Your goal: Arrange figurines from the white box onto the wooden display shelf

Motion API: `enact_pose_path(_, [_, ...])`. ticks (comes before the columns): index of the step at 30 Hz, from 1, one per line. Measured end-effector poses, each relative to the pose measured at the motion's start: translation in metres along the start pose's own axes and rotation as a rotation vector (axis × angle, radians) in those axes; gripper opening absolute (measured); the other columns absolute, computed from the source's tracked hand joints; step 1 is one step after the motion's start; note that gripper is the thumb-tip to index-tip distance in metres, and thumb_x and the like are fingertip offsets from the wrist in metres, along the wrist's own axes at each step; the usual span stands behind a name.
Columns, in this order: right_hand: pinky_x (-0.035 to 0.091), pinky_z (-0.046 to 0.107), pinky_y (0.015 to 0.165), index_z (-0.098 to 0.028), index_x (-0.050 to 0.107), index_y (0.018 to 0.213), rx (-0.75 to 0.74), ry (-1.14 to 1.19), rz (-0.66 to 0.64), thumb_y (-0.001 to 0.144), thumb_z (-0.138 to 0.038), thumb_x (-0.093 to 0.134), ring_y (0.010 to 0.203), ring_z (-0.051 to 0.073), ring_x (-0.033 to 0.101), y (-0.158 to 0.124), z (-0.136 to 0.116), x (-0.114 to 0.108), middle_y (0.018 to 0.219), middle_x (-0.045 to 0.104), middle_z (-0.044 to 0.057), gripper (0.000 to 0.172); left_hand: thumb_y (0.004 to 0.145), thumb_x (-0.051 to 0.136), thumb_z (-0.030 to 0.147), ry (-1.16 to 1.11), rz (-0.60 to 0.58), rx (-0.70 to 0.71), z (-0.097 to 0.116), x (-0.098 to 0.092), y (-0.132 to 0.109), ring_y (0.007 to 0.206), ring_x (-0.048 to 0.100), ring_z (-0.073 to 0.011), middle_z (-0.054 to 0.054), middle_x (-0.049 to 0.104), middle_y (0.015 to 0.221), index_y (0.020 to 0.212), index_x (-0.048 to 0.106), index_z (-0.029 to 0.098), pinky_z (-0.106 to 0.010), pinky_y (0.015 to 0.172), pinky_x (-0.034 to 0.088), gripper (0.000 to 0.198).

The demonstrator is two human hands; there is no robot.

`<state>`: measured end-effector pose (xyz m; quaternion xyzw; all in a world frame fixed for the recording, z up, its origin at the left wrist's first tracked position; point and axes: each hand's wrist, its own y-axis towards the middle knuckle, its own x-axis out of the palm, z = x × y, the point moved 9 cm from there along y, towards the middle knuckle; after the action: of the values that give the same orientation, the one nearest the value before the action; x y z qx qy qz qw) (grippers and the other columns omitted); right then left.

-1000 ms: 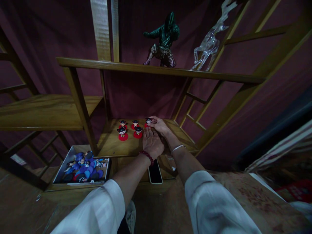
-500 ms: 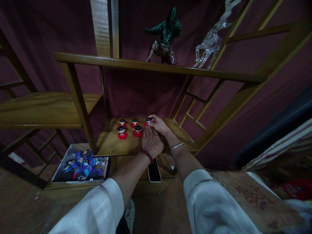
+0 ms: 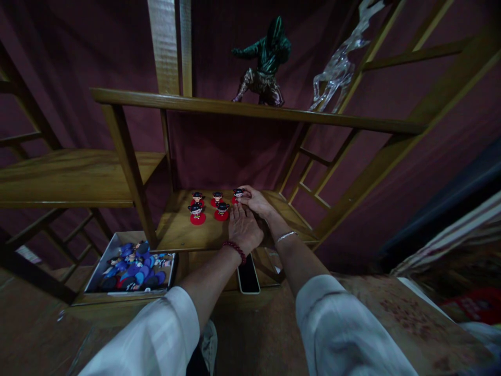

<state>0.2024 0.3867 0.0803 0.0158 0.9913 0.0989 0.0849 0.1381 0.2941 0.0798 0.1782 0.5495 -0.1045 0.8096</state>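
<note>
My right hand [image 3: 256, 202], with a silver bracelet on its wrist, pinches a small black-haired figurine [image 3: 238, 194] on a red base at the back of the wooden shelf [image 3: 207, 237]. Just in front of it lies my left hand [image 3: 246, 227], wearing a dark red bead bracelet. Its fingers stretch forward, with the tips close to the held figurine's base; whether they touch it I cannot tell. To the left, several similar figurines stand upright in two rows, among them a front-left one [image 3: 196, 213] and one beside my left fingers [image 3: 222, 210].
An open box [image 3: 91, 278] of jumbled blue, purple and dark figurines sits lower left. A phone [image 3: 249, 277] lies below the shelf edge. Overhead, a wooden board [image 3: 250, 108] carries a green hooded statue [image 3: 270, 57] and a clear deer-like figure [image 3: 338, 70]. Wooden posts and lattice flank the shelf.
Both hands keep almost the same place, and the right one still grips the figurine. The whole view has shifted very slightly.
</note>
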Motion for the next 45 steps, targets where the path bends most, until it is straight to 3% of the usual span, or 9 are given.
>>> enact_pose_path(16, [0.044,0.031,0.084,-0.019,0.054,0.096,0.046,0.046,0.041,0.059,-0.006,0.062,0.074,0.01,0.059,-0.003,0.002,-0.007,0.077,0.063,-0.002,0.04,0.077,0.036,0.036,0.025,0.069,0.024,0.001,-0.004,-0.002,0.131,0.016,-0.0286,-0.022,0.026,0.139,0.123,0.04,0.002,-0.045,0.105,0.009,0.057])
enact_pose_path(29, [0.046,0.032,0.082,-0.017,0.055,0.088,0.043,0.011,0.23,0.058,-0.013,0.065,0.075,0.013,0.06,-0.013,0.009,-0.032,0.076,0.063,0.001,0.032,0.076,0.041,0.03,-0.012,0.117,0.067,0.008,-0.018,-0.02,0.128,0.023,-0.0264,-0.021,0.037,0.133,0.114,0.048,0.002,-0.041,0.106,0.015,0.048])
enact_pose_path(36, [0.045,0.034,0.085,-0.016,0.057,0.085,0.021,-0.055,0.333,0.065,-0.022,0.059,0.083,0.015,0.061,-0.039,0.001,-0.04,0.085,0.066,0.006,0.021,0.078,0.037,0.019,-0.073,0.281,0.23,0.015,-0.04,-0.047,0.121,0.035,-0.0191,-0.012,0.055,0.113,0.1,0.057,0.01,-0.031,0.104,0.025,0.03])
enact_pose_path(45, [0.048,0.03,0.074,-0.015,0.058,0.091,-0.108,-0.06,0.365,0.066,-0.037,0.058,0.078,0.015,0.061,-0.101,-0.024,-0.016,0.086,0.066,0.008,0.033,0.074,0.043,0.011,-0.168,0.367,0.362,0.006,-0.048,-0.089,0.098,0.049,-0.0165,-0.007,0.06,0.095,0.088,0.058,0.014,-0.03,0.091,0.041,0.021])
